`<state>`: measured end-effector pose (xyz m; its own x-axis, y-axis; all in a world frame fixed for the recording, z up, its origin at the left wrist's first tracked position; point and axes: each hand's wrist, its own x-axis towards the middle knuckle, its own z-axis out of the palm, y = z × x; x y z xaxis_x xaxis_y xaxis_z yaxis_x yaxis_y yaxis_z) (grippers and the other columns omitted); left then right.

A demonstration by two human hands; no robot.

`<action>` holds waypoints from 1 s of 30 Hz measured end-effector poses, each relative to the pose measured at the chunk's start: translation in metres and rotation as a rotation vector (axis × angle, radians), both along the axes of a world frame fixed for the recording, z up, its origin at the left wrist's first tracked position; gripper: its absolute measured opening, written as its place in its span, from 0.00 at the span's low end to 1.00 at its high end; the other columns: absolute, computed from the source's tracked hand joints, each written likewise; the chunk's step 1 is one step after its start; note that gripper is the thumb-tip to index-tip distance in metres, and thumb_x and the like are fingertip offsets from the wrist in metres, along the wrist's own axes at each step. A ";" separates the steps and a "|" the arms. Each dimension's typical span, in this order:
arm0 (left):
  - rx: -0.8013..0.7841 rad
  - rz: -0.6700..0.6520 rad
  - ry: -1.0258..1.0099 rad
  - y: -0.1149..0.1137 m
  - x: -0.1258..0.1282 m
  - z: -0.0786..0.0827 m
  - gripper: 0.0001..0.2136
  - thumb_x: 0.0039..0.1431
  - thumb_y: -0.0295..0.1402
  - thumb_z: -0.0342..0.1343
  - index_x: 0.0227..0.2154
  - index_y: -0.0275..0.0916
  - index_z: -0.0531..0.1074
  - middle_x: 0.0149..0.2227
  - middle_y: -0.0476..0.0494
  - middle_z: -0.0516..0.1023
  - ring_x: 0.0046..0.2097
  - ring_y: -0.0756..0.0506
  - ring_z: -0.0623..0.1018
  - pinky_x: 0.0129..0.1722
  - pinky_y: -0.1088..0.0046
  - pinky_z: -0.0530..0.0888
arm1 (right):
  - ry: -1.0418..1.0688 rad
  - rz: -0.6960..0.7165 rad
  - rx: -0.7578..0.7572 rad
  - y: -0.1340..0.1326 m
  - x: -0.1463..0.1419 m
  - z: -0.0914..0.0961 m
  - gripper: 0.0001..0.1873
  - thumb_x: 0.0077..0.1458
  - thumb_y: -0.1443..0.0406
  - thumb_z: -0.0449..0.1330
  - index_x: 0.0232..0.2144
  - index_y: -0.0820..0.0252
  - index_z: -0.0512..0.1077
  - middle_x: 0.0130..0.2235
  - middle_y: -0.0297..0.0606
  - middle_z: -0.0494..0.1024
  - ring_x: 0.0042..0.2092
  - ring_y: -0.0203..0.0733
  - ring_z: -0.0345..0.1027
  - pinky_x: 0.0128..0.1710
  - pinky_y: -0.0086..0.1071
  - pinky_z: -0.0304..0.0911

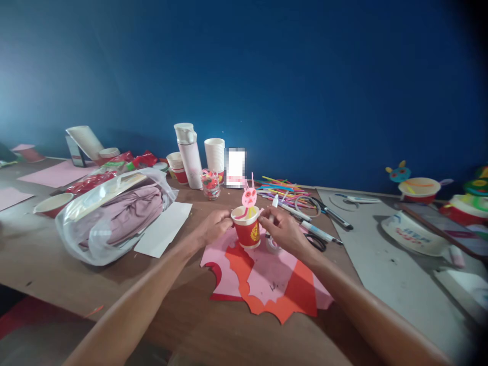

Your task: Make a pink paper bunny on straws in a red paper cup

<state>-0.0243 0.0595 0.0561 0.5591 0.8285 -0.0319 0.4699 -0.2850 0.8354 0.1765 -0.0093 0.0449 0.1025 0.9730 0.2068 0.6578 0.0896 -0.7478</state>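
A red paper cup (pixel 248 230) with a gold emblem stands on pink and orange cut paper (pixel 267 278). A pink paper rabbit figure (pixel 249 195) sticks up from the cup on a stick. My left hand (pixel 213 226) pinches the cup's rim on its left side. On the right side of the rim my right hand (pixel 281 229) grips too, and a small white piece pokes up from its fingers. A roll of tape (pixel 273 245) lies just below my right hand.
A clear plastic bag (pixel 114 216) with mauve cloth lies to the left, beside a white sheet (pixel 164 227). A white bottle (pixel 189 155), stacked cups (pixel 214 155), coloured straws (pixel 282 192), markers (pixel 319 233) and scissors (pixel 314 241) sit behind. Paper-bowl crafts (pixel 418 189) stand at right.
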 end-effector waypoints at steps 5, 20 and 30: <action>0.011 0.052 -0.125 -0.004 0.004 -0.002 0.11 0.53 0.36 0.47 0.22 0.36 0.66 0.17 0.54 0.62 0.21 0.52 0.62 0.22 0.76 0.59 | 0.047 -0.009 0.041 0.004 0.006 0.001 0.13 0.53 0.55 0.54 0.32 0.57 0.69 0.23 0.30 0.70 0.23 0.34 0.59 0.23 0.27 0.52; 0.175 -0.018 -0.048 0.000 0.004 -0.010 0.14 0.57 0.36 0.45 0.30 0.34 0.74 0.24 0.50 0.73 0.24 0.51 0.68 0.23 0.78 0.62 | 0.035 0.033 -0.017 0.003 0.011 0.001 0.10 0.53 0.58 0.54 0.31 0.57 0.69 0.24 0.30 0.72 0.23 0.33 0.60 0.24 0.27 0.54; 0.347 -0.062 0.080 0.002 -0.001 -0.006 0.09 0.54 0.26 0.43 0.24 0.37 0.68 0.20 0.52 0.68 0.24 0.51 0.67 0.27 0.77 0.63 | -0.099 0.069 -0.165 0.002 0.008 -0.001 0.09 0.51 0.59 0.54 0.30 0.57 0.70 0.18 0.28 0.69 0.22 0.34 0.63 0.22 0.25 0.51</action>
